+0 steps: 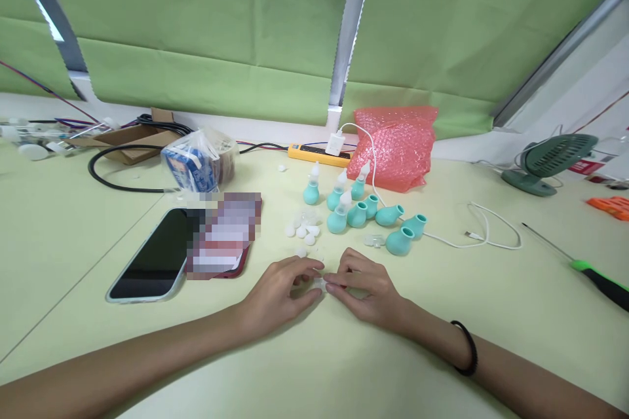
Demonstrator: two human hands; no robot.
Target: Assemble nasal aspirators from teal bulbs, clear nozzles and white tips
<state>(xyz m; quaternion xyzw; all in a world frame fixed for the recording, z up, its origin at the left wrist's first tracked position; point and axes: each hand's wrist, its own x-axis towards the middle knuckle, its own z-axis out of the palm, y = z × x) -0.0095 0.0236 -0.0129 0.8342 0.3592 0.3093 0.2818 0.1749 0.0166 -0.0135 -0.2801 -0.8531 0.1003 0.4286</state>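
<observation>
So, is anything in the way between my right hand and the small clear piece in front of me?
Nothing visible stands between them: your right hand has its thumb and fingertip at the small clear piece. Your left hand curves around the opposite side.

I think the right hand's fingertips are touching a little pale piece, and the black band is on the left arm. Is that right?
Not quite: the head view shows the black band on the right arm, not the left. The right hand's fingertips are touching a little pale piece.
</observation>
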